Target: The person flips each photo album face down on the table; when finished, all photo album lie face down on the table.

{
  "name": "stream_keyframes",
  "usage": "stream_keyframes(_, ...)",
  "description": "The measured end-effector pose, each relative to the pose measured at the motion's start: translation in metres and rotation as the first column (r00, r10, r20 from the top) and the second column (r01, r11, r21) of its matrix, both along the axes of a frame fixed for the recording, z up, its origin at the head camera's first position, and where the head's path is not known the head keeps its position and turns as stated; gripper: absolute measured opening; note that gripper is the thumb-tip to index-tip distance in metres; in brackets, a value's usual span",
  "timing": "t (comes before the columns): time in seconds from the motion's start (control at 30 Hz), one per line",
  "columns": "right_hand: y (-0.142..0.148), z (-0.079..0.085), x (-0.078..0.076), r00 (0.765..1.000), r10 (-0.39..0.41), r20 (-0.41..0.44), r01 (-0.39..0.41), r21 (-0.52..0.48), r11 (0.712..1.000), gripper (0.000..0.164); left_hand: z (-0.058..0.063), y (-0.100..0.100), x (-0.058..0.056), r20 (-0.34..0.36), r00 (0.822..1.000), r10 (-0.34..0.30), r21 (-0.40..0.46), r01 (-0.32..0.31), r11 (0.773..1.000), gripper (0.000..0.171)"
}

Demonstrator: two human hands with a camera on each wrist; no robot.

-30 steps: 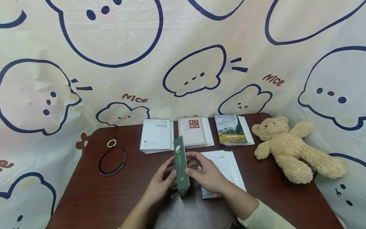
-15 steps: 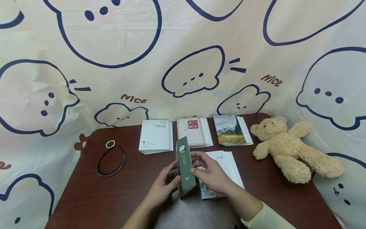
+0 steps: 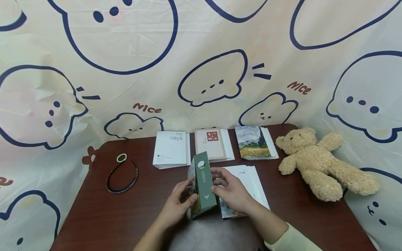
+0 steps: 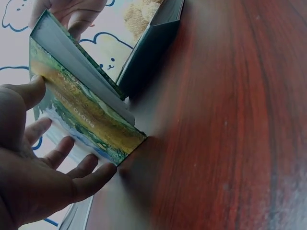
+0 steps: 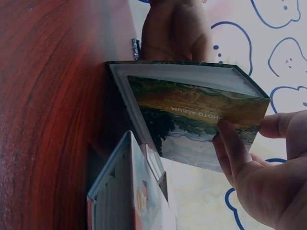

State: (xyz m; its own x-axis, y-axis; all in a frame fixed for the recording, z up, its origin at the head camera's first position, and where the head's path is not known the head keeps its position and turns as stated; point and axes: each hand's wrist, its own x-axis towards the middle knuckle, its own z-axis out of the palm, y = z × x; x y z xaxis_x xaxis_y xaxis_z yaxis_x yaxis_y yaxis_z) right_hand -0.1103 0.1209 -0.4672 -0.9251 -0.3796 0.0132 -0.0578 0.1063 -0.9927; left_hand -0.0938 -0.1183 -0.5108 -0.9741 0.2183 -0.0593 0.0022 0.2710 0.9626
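Note:
A photo album [image 3: 205,184] with a dark green spine stands tilted upright between my hands, spine towards me. Its landscape-painting cover [image 5: 201,112] carries printed lettering, and page edges show between the boards. My left hand [image 3: 177,204] holds the left side; in the left wrist view its thumb and spread fingertips lie against the painted cover [image 4: 86,105]. With my right hand [image 3: 232,191] I grip the right side, thumb at the spine and fingers on the cover. Just beyond the right hand lies a white album [image 3: 255,184], partly hidden under the forearm.
Along the table's back edge lie a white album [image 3: 171,148], a beige album [image 3: 210,144] with red characters and another painted album [image 3: 254,143]. A teddy bear [image 3: 314,160] lies at the right. A dark headband [image 3: 125,188] and a pale green ring [image 3: 121,158] are at the left.
The green-spined album has shifted slightly right and turned, so more of its spine and some of its painted cover face me. Both hands stay on it, the right moving slightly right.

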Motion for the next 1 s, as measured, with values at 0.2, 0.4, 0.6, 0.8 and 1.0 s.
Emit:
stream_keyframes(0.2,0.0,-0.006,0.0,1.0,-0.012,0.005,0.012,0.014,1.0,0.055,-0.003,-0.003,0.0,-0.048,0.999,0.008,-0.035,-0.009,0.999,0.06)
stream_keyframes(0.4,0.0,-0.011,0.0,1.0,-0.014,0.007,0.014,0.035,0.999,0.056,-0.006,-0.006,-0.001,-0.06,0.998,0.018,-0.074,-0.023,0.997,0.059)
stream_keyframes(0.6,-0.001,-0.015,0.0,1.0,-0.01,0.021,0.009,0.036,0.999,0.056,-0.007,-0.01,-0.002,-0.058,0.998,0.03,-0.11,-0.036,0.993,0.059)
stream_keyframes(0.8,-0.004,-0.021,-0.001,1.0,-0.005,0.028,0.004,0.048,0.999,0.057,-0.006,-0.017,-0.001,-0.067,0.997,0.033,-0.179,-0.044,0.983,0.059)
stream_keyframes(1.0,-0.009,-0.027,-0.001,0.999,0.003,0.036,-0.006,0.081,0.997,0.058,-0.003,-0.023,0.0,-0.046,0.998,0.048,-0.222,-0.057,0.973,0.06)
